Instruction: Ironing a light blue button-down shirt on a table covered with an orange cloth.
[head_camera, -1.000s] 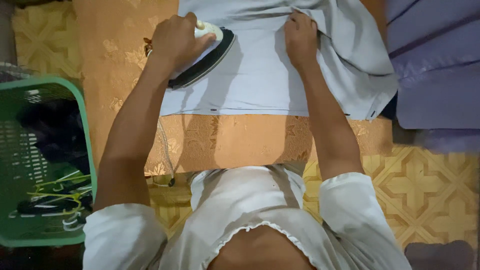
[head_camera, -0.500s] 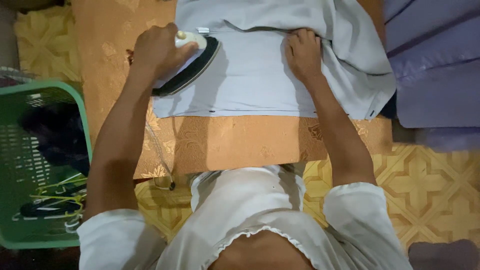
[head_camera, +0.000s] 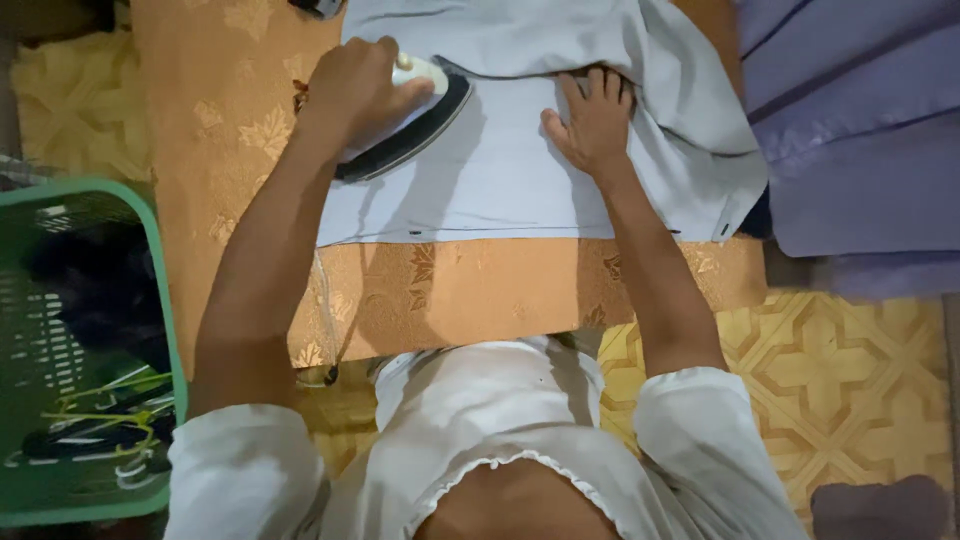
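A pale grey shirt (head_camera: 500, 170) lies spread on an orange-gold patterned cloth (head_camera: 470, 285) that covers the ironing surface. My left hand (head_camera: 355, 85) grips the handle of a white and dark iron (head_camera: 410, 125), whose soleplate rests on the shirt's left part. My right hand (head_camera: 592, 120) lies flat on the shirt with fingers spread, pressing the fabric down beside a bunched fold (head_camera: 690, 110). The iron's cord (head_camera: 328, 300) hangs down over the front edge of the cloth.
A green plastic basket (head_camera: 165, 300) with dark clothes and hangers stands on the left. Purple fabric (head_camera: 860, 130) lies folded at the right. A yellow patterned floor (head_camera: 850, 380) shows below. I wear a white top (head_camera: 480, 440).
The iron slid left, then back right and slightly up on the shirt. My right hand shifted from gripping the fold to lying flat with spread fingers.
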